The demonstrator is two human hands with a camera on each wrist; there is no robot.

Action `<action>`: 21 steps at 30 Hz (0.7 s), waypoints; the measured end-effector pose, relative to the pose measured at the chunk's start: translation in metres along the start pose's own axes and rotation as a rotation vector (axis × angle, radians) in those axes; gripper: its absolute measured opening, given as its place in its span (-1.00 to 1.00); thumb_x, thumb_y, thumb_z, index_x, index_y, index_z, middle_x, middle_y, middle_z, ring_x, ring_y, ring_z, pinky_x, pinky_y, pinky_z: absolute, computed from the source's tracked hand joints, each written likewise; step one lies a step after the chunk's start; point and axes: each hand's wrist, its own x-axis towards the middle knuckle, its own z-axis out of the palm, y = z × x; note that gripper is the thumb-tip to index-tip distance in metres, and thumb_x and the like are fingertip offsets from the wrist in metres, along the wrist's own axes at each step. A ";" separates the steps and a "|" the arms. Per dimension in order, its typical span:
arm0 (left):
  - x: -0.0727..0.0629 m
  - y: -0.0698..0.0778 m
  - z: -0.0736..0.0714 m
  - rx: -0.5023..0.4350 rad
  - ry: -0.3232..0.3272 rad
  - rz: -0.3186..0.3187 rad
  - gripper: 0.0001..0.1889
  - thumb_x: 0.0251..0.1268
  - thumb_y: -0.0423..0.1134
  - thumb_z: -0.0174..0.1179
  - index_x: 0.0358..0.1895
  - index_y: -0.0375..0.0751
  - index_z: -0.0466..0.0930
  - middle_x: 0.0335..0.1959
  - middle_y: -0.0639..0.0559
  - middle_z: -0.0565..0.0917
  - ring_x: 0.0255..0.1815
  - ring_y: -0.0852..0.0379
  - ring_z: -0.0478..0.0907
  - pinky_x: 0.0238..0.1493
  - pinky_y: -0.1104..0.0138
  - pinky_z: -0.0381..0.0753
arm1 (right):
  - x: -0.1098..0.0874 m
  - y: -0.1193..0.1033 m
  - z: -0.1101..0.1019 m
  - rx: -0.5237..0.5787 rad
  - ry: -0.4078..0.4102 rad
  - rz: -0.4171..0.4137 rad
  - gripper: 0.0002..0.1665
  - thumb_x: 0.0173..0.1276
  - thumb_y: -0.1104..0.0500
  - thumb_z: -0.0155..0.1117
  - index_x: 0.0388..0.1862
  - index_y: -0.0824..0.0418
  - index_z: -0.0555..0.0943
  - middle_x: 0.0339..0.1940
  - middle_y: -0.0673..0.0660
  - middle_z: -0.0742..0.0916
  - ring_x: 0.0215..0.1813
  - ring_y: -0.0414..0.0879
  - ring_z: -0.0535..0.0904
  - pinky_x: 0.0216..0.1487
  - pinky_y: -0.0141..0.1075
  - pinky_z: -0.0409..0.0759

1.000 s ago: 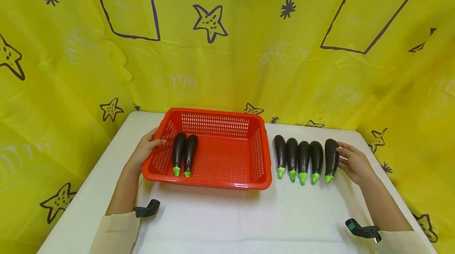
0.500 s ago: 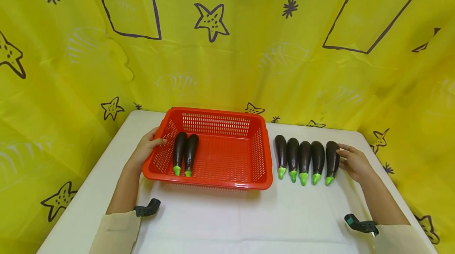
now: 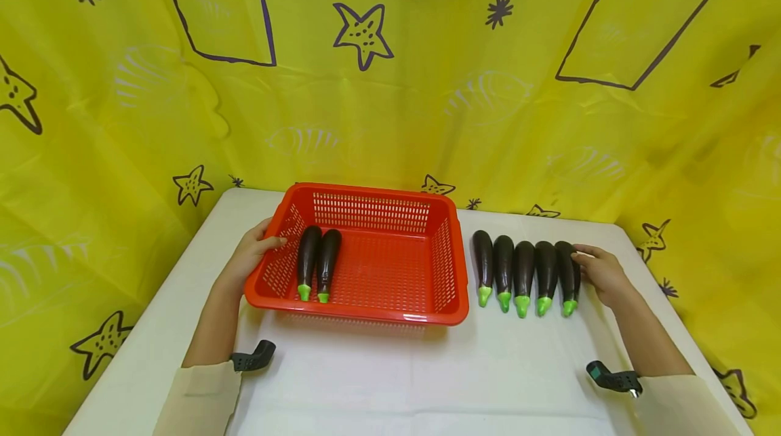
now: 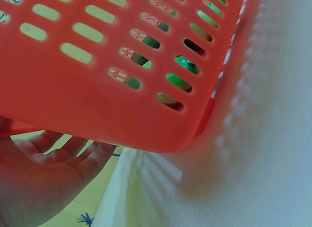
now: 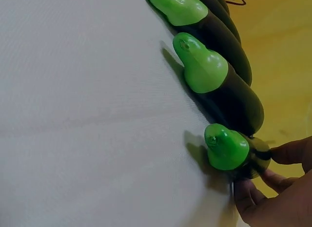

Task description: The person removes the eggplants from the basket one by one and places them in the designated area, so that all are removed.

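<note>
A red plastic basket [image 3: 378, 317] with slotted walls stands on the table, holding two dark purple eggplants [image 3: 327, 263] with green stem ends side by side at its left. My left hand [image 3: 249, 256] grips the basket's left rim, thumb over the inside; in the left wrist view its fingers pass under the rim. To the right of the basket lies a row of several similar eggplants [image 3: 523, 276], stems toward me. At the row's right end, my right hand [image 3: 604, 273] holds the last eggplant [image 5: 229, 149] by its upper part, with thumb and fingers around its far end.
The white-covered table [image 3: 415, 382] extends in front of the basket and the row. A yellow curtain [image 3: 390, 117] with drawn starfish and fish hangs along the back and sides, close to the table's edges. Dark wrist cameras [image 3: 256, 357] jut from both forearms.
My right hand has moved left with the last eggplant, closing the gap to the one beside it. The left hand and the basket have stayed in place.
</note>
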 end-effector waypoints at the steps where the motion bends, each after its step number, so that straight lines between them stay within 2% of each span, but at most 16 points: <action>1: 0.000 0.000 0.000 0.000 0.000 0.000 -0.32 0.49 -0.37 0.01 0.63 -0.36 0.12 0.31 -0.45 0.43 -0.06 0.11 0.66 -0.06 0.23 0.76 | 0.000 0.000 0.000 -0.021 0.004 -0.007 -0.35 0.68 0.28 -0.06 0.47 0.74 0.06 -0.27 -0.17 0.58 -0.31 -0.36 0.51 -0.24 -0.51 0.58; 6: 0.001 0.000 0.000 -0.001 -0.006 0.008 -0.32 0.47 -0.37 0.03 0.62 -0.37 0.13 0.25 -0.36 0.49 -0.07 0.10 0.67 -0.08 0.23 0.76 | -0.003 0.001 0.001 -0.025 0.008 -0.009 -0.35 0.68 0.25 -0.07 0.46 0.74 0.07 -0.28 -0.16 0.59 -0.31 -0.36 0.53 -0.24 -0.50 0.59; 8: 0.001 0.000 -0.001 -0.013 -0.004 0.014 -0.33 0.46 -0.38 0.04 0.60 -0.39 0.14 0.21 -0.30 0.52 -0.08 0.09 0.67 -0.10 0.23 0.77 | -0.003 0.001 0.001 0.031 0.023 0.007 -0.37 0.67 0.24 -0.04 0.43 0.73 0.13 -0.32 -0.13 0.60 -0.33 -0.33 0.56 -0.26 -0.48 0.61; 11: 0.001 -0.001 -0.001 -0.013 -0.003 0.018 -0.33 0.46 -0.38 0.04 0.60 -0.41 0.14 0.19 -0.25 0.54 -0.08 0.09 0.67 -0.10 0.24 0.77 | -0.004 0.002 0.000 0.043 0.018 0.012 -0.35 0.67 0.21 -0.04 0.44 0.72 0.13 -0.31 -0.15 0.60 -0.31 -0.34 0.59 -0.24 -0.49 0.63; 14: 0.001 0.000 0.000 -0.009 -0.004 0.016 -0.33 0.47 -0.37 0.04 0.60 -0.40 0.14 0.21 -0.30 0.52 -0.08 0.11 0.67 -0.10 0.24 0.76 | -0.005 0.000 -0.002 0.051 0.015 0.025 -0.28 0.68 0.18 -0.02 0.49 0.72 0.07 -0.30 -0.16 0.60 -0.30 -0.34 0.59 -0.22 -0.48 0.64; 15: 0.001 0.000 -0.001 -0.008 -0.004 0.012 -0.33 0.48 -0.37 0.04 0.61 -0.40 0.13 0.22 -0.32 0.52 -0.08 0.11 0.67 -0.09 0.25 0.76 | -0.005 0.000 -0.003 0.015 -0.002 0.019 -0.23 0.69 0.16 -0.06 0.52 0.72 -0.02 -0.27 -0.23 0.59 -0.29 -0.39 0.59 -0.19 -0.50 0.64; 19: 0.000 0.001 -0.001 -0.015 -0.005 0.002 -0.33 0.49 -0.37 0.03 0.62 -0.38 0.12 0.23 -0.36 0.50 -0.08 0.12 0.67 -0.09 0.25 0.76 | -0.007 -0.004 -0.005 0.009 0.027 0.030 -0.22 0.70 0.15 -0.04 0.55 0.71 -0.04 -0.27 -0.27 0.58 -0.27 -0.42 0.58 -0.16 -0.49 0.66; 21: 0.000 0.002 0.000 -0.017 -0.004 -0.002 -0.33 0.49 -0.37 0.02 0.62 -0.38 0.12 0.24 -0.36 0.49 -0.08 0.12 0.67 -0.08 0.24 0.76 | -0.009 -0.007 -0.006 -0.026 0.058 0.031 -0.20 0.71 0.11 -0.05 0.56 0.69 -0.02 -0.13 -0.02 0.68 -0.25 -0.45 0.55 -0.13 -0.51 0.65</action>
